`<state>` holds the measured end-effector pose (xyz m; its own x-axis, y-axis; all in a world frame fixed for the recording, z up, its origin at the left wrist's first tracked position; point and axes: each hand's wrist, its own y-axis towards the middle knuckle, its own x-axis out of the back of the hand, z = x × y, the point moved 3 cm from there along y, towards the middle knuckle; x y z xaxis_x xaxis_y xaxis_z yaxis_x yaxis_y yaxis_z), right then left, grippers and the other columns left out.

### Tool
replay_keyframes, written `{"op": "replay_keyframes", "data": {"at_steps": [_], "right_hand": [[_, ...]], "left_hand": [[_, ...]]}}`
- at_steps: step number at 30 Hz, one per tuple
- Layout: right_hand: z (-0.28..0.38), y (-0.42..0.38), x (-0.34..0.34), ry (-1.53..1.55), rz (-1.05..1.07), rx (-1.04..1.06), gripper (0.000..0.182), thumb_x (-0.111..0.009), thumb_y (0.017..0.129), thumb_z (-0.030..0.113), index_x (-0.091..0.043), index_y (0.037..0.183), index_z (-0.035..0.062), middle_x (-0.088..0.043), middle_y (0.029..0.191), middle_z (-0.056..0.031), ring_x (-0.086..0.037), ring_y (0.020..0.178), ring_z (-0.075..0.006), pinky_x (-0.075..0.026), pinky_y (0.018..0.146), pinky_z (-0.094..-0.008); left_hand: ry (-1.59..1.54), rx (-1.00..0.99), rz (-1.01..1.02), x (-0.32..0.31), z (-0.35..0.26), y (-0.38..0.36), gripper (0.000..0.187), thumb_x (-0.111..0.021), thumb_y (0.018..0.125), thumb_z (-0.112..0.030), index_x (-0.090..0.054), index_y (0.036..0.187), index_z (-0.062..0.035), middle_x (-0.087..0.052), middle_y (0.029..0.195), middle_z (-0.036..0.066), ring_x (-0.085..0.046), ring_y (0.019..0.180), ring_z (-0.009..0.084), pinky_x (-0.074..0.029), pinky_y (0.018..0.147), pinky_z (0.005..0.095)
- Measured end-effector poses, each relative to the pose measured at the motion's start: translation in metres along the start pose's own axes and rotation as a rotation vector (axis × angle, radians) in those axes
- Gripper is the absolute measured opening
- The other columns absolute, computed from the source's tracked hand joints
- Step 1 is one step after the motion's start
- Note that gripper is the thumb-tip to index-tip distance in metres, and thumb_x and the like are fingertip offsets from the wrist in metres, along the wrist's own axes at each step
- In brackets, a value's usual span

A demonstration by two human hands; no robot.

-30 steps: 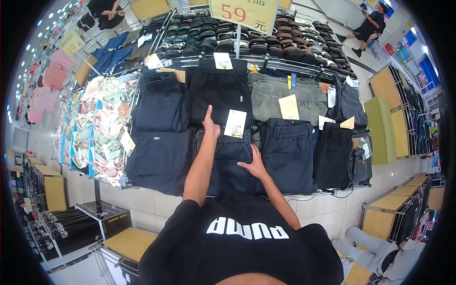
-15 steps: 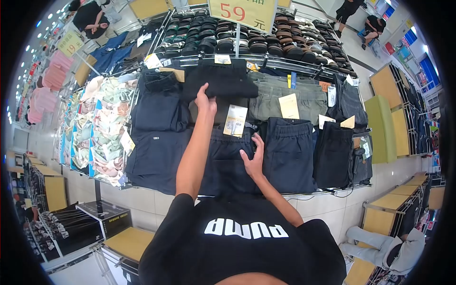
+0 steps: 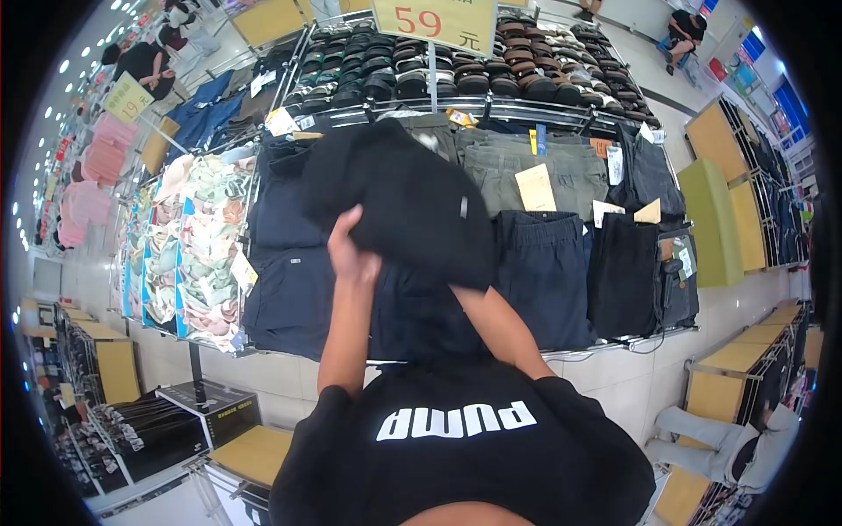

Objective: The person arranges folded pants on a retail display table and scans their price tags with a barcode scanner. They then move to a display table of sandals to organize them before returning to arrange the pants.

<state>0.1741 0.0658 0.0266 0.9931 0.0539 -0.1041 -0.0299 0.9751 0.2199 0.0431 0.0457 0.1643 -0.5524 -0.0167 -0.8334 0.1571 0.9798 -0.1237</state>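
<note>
A folded pair of black trousers, blurred by motion, is raised and tilted above the display, with a small pale label near its right end. My left hand grips its near left edge, thumb on top. My right hand reaches beneath the near right part of the trousers; its fingers are hidden there. Below lie dark navy trousers, partly covered. Folded navy trousers rest to the right, and olive trousers with a paper tag sit behind them.
Rows of sandals stand at the back behind a price sign. Pastel garments fill the rack on the left. Black trousers lie farther right. A seated person is at the upper right.
The black trousers have come up off the back row and towards me in my left hand. My right hand, earlier open over the navy trousers, is now under the black pair.
</note>
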Motion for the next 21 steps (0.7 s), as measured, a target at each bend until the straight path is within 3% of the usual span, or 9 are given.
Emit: {"op": "replay_keyframes", "data": {"at_steps": [3,7,8,10,13,14,18,19,21], "right_hand": [[0.002,-0.028,0.015,0.572,-0.124,-0.145,0.067,-0.035,0.101,0.054,-0.039,0.146,0.0055,-0.041,0.151,-0.0141,-0.041,0.136,-0.0320,-0.029,0.116,-0.0460],[0.001,-0.072,0.034,1.320,-0.292,-0.330,0.070,-0.036,0.099,0.056,-0.038,0.148,0.0059,-0.039,0.152,-0.0133,-0.040,0.138,-0.0320,-0.028,0.116,-0.0465],[0.001,-0.083,0.036,1.317,-0.300,-0.340,0.070,-0.036,0.099,0.056,-0.038,0.148,0.0059,-0.039,0.152,-0.0133,-0.040,0.138,-0.0320,-0.028,0.116,-0.0465],[0.015,-0.102,0.036,1.625,-0.068,-0.117,0.070,-0.032,0.100,0.054,-0.033,0.151,0.0063,-0.035,0.155,-0.0135,-0.037,0.140,-0.0323,-0.027,0.118,-0.0468],[0.040,-0.128,0.044,1.479,-0.231,-0.209,0.069,-0.031,0.100,0.053,-0.031,0.152,0.0065,-0.034,0.156,-0.0133,-0.035,0.142,-0.0323,-0.026,0.118,-0.0480],[0.043,-0.137,0.049,1.552,-0.275,-0.243,0.079,-0.032,0.097,0.065,-0.034,0.150,0.0068,-0.036,0.154,-0.0141,-0.038,0.140,-0.0331,-0.028,0.116,-0.0476],[0.039,-0.181,0.084,1.428,-0.211,-0.210,0.092,-0.028,0.092,0.075,-0.035,0.149,0.0041,-0.043,0.150,-0.0161,-0.041,0.138,-0.0334,-0.030,0.114,-0.0497],[0.034,-0.194,0.095,1.316,-0.151,-0.348,0.087,-0.026,0.095,0.071,-0.034,0.150,0.0040,-0.046,0.148,-0.0154,-0.041,0.137,-0.0305,-0.030,0.115,-0.0456],[0.019,-0.210,0.105,1.028,-0.255,-0.506,0.075,-0.038,0.099,0.057,-0.033,0.148,-0.0002,-0.044,0.149,-0.0149,-0.044,0.136,-0.0277,-0.031,0.114,-0.0382]], "left_hand": [[0.170,0.102,-0.044,0.074,-0.016,-0.054,0.052,-0.060,0.079,-0.014,-0.053,0.127,0.0067,-0.063,0.119,0.021,-0.065,0.107,0.0330,-0.052,0.097,0.0428],[0.305,0.108,-0.282,0.161,-0.024,-0.088,0.054,-0.060,0.077,-0.011,-0.051,0.126,0.0092,-0.063,0.117,0.023,-0.066,0.103,0.0349,-0.056,0.092,0.0425],[0.301,0.115,-0.290,0.174,-0.026,-0.091,0.054,-0.060,0.077,-0.011,-0.051,0.126,0.0092,-0.063,0.117,0.023,-0.066,0.103,0.0349,-0.056,0.092,0.0425],[0.246,0.212,-0.241,0.190,-0.029,-0.093,0.055,-0.061,0.078,-0.015,-0.051,0.126,0.0094,-0.063,0.117,0.023,-0.067,0.102,0.0344,-0.056,0.092,0.0420],[0.304,0.272,-0.167,0.196,-0.037,-0.081,0.056,-0.061,0.079,-0.018,-0.051,0.126,0.0101,-0.063,0.118,0.022,-0.067,0.102,0.0338,-0.056,0.092,0.0411],[0.363,0.234,-0.176,0.190,-0.035,-0.075,0.055,-0.063,0.081,-0.018,-0.051,0.127,0.0072,-0.063,0.117,0.021,-0.066,0.103,0.0314,-0.055,0.092,0.0390],[0.645,0.218,-0.214,0.199,-0.019,-0.039,0.056,-0.072,0.082,-0.019,-0.050,0.131,0.0006,-0.063,0.115,0.018,-0.065,0.102,0.0263,-0.053,0.092,0.0355],[0.646,0.224,-0.214,0.209,-0.008,-0.034,0.056,-0.072,0.082,-0.019,-0.050,0.131,0.0006,-0.063,0.115,0.018,-0.065,0.102,0.0263,-0.053,0.092,0.0355],[1.136,0.118,-0.401,0.231,0.007,-0.030,0.063,-0.077,0.078,-0.014,-0.046,0.130,0.0034,-0.063,0.114,0.019,-0.065,0.102,0.0267,-0.053,0.089,0.0375]]}}
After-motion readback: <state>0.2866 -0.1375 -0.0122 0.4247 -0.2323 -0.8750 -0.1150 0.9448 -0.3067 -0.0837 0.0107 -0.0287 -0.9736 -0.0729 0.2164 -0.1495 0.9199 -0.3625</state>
